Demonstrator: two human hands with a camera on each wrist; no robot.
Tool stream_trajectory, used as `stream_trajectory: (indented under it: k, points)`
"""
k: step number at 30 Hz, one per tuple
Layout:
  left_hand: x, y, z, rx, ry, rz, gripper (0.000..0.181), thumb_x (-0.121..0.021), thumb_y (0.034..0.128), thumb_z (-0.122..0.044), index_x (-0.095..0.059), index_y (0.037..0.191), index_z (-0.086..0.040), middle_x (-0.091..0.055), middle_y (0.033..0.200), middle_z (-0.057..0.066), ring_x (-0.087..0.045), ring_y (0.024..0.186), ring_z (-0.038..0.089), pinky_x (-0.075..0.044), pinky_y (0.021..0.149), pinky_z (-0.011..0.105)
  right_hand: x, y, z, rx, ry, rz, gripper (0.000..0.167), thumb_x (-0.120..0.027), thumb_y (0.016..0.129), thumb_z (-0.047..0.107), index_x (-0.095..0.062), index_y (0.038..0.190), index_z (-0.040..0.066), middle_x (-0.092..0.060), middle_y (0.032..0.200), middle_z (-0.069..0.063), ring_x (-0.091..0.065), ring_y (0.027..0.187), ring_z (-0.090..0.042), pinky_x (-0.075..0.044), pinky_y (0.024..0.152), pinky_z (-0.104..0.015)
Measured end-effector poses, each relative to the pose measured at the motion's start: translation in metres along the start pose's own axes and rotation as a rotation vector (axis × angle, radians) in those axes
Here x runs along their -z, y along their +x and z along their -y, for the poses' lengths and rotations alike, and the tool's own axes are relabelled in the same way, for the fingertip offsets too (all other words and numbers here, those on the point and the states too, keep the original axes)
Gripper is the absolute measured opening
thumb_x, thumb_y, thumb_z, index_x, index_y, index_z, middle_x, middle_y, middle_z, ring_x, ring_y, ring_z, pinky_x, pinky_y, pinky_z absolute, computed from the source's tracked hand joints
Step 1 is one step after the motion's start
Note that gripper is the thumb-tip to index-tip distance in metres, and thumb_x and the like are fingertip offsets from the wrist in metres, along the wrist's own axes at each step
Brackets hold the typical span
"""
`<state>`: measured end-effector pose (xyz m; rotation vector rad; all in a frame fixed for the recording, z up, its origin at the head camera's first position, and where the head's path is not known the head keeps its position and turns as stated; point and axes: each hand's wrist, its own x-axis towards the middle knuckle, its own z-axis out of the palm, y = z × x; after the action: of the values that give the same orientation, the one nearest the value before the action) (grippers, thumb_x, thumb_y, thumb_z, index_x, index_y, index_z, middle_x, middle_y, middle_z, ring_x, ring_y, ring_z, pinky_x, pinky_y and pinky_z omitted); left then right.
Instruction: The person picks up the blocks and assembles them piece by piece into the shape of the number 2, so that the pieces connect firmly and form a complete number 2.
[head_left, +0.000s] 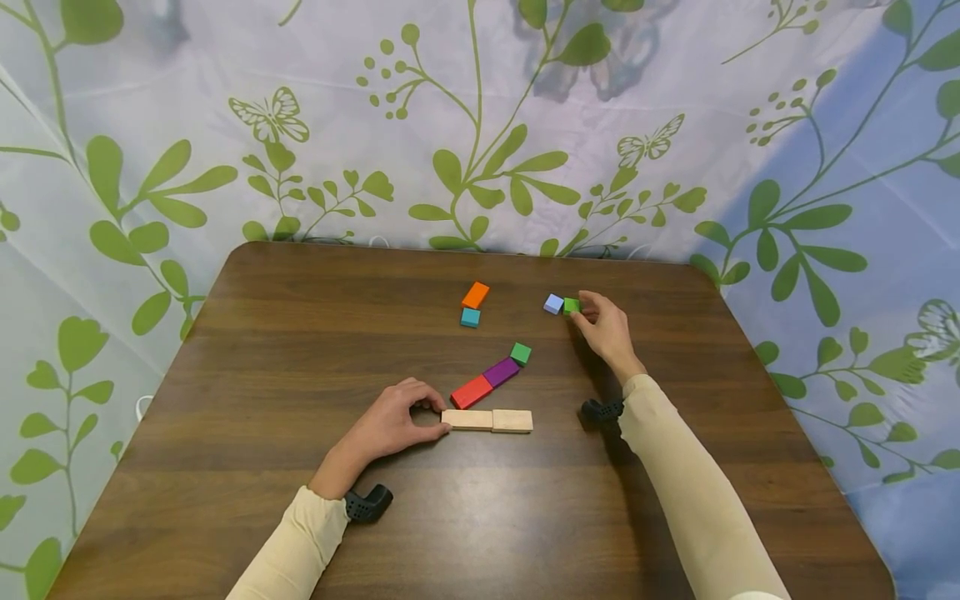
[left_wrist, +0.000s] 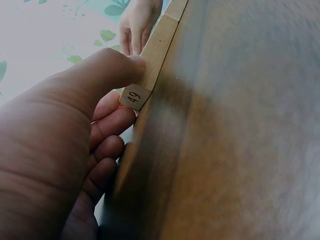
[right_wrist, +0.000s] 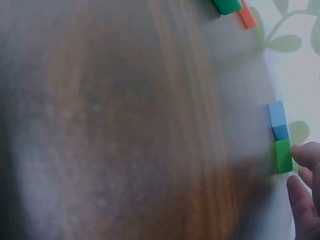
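Observation:
My left hand (head_left: pixel 390 421) pinches the free end of a plain wooden block (head_left: pixel 468 420) between thumb and fingers. In the left wrist view the end face of that wooden block (left_wrist: pixel 135 96) bears the number 49. A second wooden block (head_left: pixel 512 421) lies end to end with it. Farther back on the right, my right hand (head_left: pixel 606 332) has its thumb and finger at the right side of a bright green block (head_left: pixel 572 307). The bright green block (right_wrist: pixel 283 156) stands beside a light blue block (head_left: pixel 553 303) in both views.
A red block (head_left: pixel 472 392), a purple block (head_left: pixel 501 372) and a dark green block (head_left: pixel 521 354) form a slanting row behind the wooden pair. An orange block (head_left: pixel 476 295) and a teal block (head_left: pixel 470 317) sit farther back. A leaf-patterned curtain (head_left: pixel 337 125) hangs behind the brown table (head_left: pixel 315 333).

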<state>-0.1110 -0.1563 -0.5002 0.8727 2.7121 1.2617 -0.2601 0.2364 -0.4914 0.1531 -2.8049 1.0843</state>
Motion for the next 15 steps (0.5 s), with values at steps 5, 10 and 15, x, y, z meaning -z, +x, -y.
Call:
stream_trajectory:
  k: [5,10,15]
  points:
    - [-0.001,0.000,0.000,0.002,-0.004,0.002,0.021,-0.086,0.0858,-0.031,-0.073,0.098,-0.020,-0.069,0.095,-0.009,-0.058,0.091,0.010,-0.052,0.081,0.030,-0.002,0.002,-0.006,-0.022,-0.011,0.038,0.050,-0.065,0.103,0.013,-0.050,0.149,0.001,-0.057,0.144,-0.024,-0.063,0.122,-0.041,-0.053,0.100,-0.051]
    - [-0.002,-0.001,0.001,-0.007,-0.006,-0.006,0.021,-0.086,0.0858,-0.031,-0.073,0.098,-0.020,-0.069,0.095,-0.009,-0.057,0.091,0.010,-0.052,0.080,0.029,-0.004,0.002,-0.010,-0.031,-0.002,0.055,0.050,-0.063,0.104,0.013,-0.049,0.151,0.003,-0.058,0.141,-0.026,-0.062,0.125,-0.041,-0.051,0.103,-0.049]
    - [-0.004,-0.001,0.002,-0.022,0.005,-0.022,0.021,-0.087,0.0847,-0.029,-0.073,0.097,-0.020,-0.069,0.094,-0.009,-0.058,0.090,0.009,-0.052,0.080,0.029,-0.005,0.004,-0.014,-0.039,0.007,0.062,0.050,-0.062,0.104,0.014,-0.049,0.152,0.006,-0.058,0.140,-0.027,-0.061,0.126,-0.041,-0.051,0.104,-0.049]
